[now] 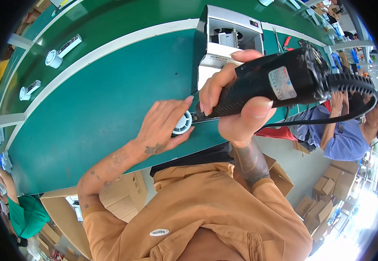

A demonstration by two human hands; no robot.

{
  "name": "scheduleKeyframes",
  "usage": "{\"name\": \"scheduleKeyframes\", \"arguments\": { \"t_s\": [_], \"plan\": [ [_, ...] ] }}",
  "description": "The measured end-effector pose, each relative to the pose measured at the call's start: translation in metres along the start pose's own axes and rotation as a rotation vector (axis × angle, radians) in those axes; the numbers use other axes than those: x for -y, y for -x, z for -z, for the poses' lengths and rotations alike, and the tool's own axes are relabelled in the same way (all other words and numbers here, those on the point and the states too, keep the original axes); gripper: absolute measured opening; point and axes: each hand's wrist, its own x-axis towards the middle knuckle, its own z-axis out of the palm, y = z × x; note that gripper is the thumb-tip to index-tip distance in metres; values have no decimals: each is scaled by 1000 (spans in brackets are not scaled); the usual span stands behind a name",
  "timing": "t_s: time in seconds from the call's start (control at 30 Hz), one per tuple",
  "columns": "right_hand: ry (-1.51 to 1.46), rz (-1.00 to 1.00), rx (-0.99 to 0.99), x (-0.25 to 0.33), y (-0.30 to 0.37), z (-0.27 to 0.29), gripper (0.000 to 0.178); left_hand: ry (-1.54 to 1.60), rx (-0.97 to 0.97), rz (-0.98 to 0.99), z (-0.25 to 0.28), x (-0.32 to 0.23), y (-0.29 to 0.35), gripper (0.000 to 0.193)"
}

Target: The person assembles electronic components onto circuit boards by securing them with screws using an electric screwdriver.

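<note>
My left hand (165, 119) is closed around a white round part (183, 125) with slots in its face, near the front edge of the green table. A short dark strip (203, 119) runs from that part toward the right. My right hand (242, 122) grips a black electric screwdriver (263, 78) with a pale label and a thick ribbed cable (349, 82). The screwdriver tilts down toward the strip beside the white part. Its bit is hidden, so I cannot tell whether it touches.
A grey tape dispenser (217, 52) stands beyond my right hand. Past it lie red-handled pliers (286, 42) and tweezers (277, 40). White round parts with arms (54, 59) rest on the far green belt (110, 21). Cardboard boxes (123, 195) stand below; co-workers sit at both sides.
</note>
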Motion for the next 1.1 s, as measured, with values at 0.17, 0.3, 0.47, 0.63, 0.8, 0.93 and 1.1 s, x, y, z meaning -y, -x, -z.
{"name": "scheduleKeyframes", "arguments": {
  "t_s": [0.17, 0.3, 0.47, 0.63, 0.8, 0.93, 1.1],
  "plan": [
    [-61, -31, 17, 2, 0, 6, 89, -2, -12, -13, -2, -3, -3, 73],
    [-60, -17, 0, 0, -2, 6, 87, 5, -6, -4, -3, -3, -5, 72],
    [-67, 44, -18, -4, -2, 3, 77, 60, 13, 37, -9, -5, -4, 74],
    [-98, 71, 67, -13, 0, 12, 69, 119, 2, 32, -15, -5, -6, 78],
    [-62, 58, 73, -17, 10, 19, 77, 159, 42, 29, -20, -1, -5, 79],
    [-199, -14, 263, -7, 9, 37, 82, 69, -7, -1, -19, -2, -6, 80],
    [-444, 413, 132, 29, -17, 79, 82, 40, -47, -3, -22, -7, -15, 83]
  ]
}}
